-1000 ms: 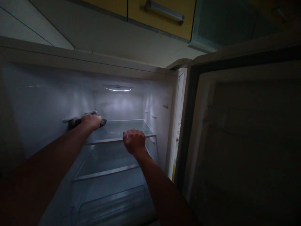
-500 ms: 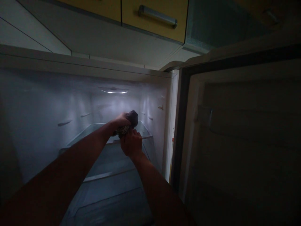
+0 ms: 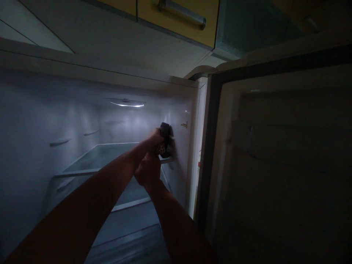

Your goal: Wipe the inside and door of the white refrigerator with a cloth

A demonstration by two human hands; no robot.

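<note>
Both my arms reach into an open, dimly lit fridge. My left hand (image 3: 156,136) is closed on a dark bunched cloth (image 3: 165,131) with a spotted part, near the right inner wall (image 3: 181,146). Just below it, my right hand (image 3: 148,169) is curled closed against the cloth's lower spotted end. Shadow and my own hands hide part of the cloth, so its full shape does not show. Under the hands is the upper glass shelf (image 3: 110,156).
A lower shelf edge (image 3: 132,204) and a clear drawer (image 3: 132,238) lie beneath. The fridge lamp (image 3: 127,105) glows on the ceiling. To the right stands the open fridge door (image 3: 275,165). Yellow cabinets (image 3: 176,27) with a metal handle hang above.
Both hands have moved right with the cloth, from over the middle of the upper shelf to the right inner wall. The view has shifted slightly.
</note>
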